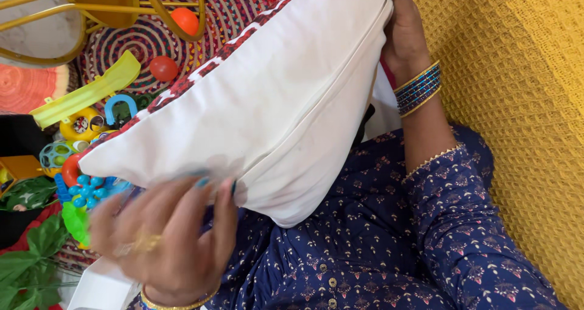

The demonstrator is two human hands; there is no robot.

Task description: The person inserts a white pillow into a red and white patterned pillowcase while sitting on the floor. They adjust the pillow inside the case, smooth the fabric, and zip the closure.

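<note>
A white cushion point(274, 97) with a red patterned border along its upper left edge stands across my lap. My right hand point(403, 36), with blue and gold bangles at the wrist, grips the cushion's upper right end. My left hand point(170, 237) is blurred at the lower left, fingers spread and touching the cushion's lower edge near a seam; a gold ring and bangle show on it. I cannot tell whether this hand is gripping the fabric.
A yellow textured blanket point(523, 103) fills the right side. On a round woven rug point(158, 36) lie plastic toys point(85, 134), two orange-red balls point(163, 68) and a yellow metal chair frame point(121, 6). Green leaves point(30, 255) are at the lower left.
</note>
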